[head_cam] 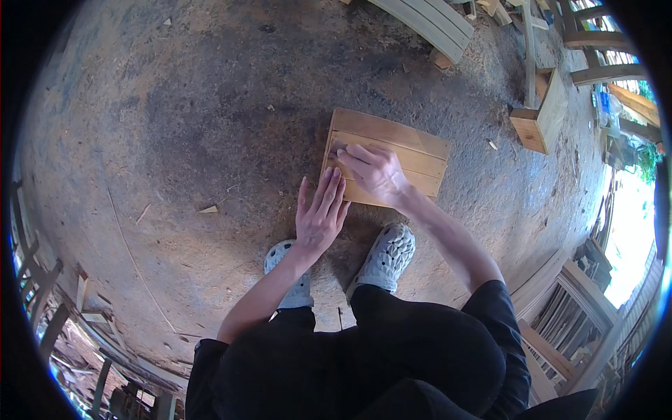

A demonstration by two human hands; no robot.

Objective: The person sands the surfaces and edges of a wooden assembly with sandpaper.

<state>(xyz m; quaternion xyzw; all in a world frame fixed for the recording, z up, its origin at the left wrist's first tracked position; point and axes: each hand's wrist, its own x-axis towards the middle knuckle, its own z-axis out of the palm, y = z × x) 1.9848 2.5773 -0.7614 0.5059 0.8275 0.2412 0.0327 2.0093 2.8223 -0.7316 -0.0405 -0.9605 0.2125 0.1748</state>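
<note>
A low wooden box or panel of several planks [391,149] lies on the floor in front of my feet, turned at a slight angle. My right hand [375,170] is over its left half, fingers curled around a small, thin greyish piece [336,147]. That piece sits against the planks near the left edge; it may be sandpaper, but most of it is hidden by my fingers. My left hand [321,212] lies at the near left corner with its fingers stretched out. Some fingertips touch the wood, and it grips nothing.
My light clogs [387,257] stand just this side of the planks. A slatted wooden piece [430,26] lies at the top. An angled wooden piece [541,115] rests at the right, above a wooden frame [593,289]. A wood scrap [208,209] lies on the stained floor.
</note>
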